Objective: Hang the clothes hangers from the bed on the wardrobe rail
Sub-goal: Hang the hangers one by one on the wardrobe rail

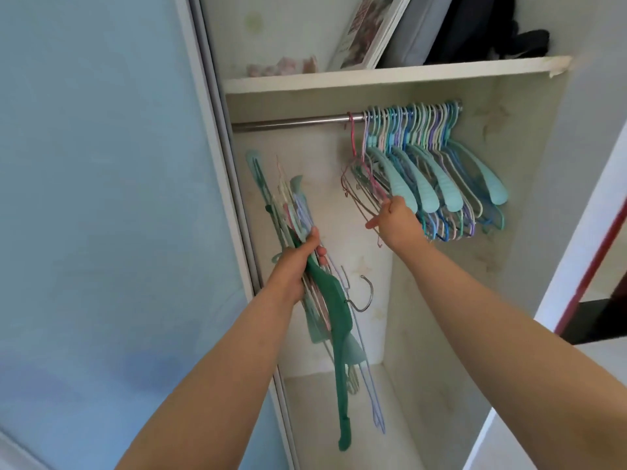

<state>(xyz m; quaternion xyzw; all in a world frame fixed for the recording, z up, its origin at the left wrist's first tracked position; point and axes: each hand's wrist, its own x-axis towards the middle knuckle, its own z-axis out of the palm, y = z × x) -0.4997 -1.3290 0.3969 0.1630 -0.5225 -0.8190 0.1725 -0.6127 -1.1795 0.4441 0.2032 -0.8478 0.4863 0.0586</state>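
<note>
Soft, even daylight filled the scene, brightest at the right edge. Shadows were faint, under the shelf [373, 78] and behind the rail [288, 123]. Wide-angle distortion bowed the door [101, 198] frame. Detail looked smeary and slightly blurred throughout.

Left hand [298, 262] gripping, right hand [395, 220] reaching (fingers curled)

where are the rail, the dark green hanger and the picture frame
rail [288, 122]: head view, on the bare steel left of the hung hangers
dark green hanger [334, 300]: head view, on its broad shoulder just below the left hand
picture frame [368, 32]: head view, on its front, on the top shelf
</note>
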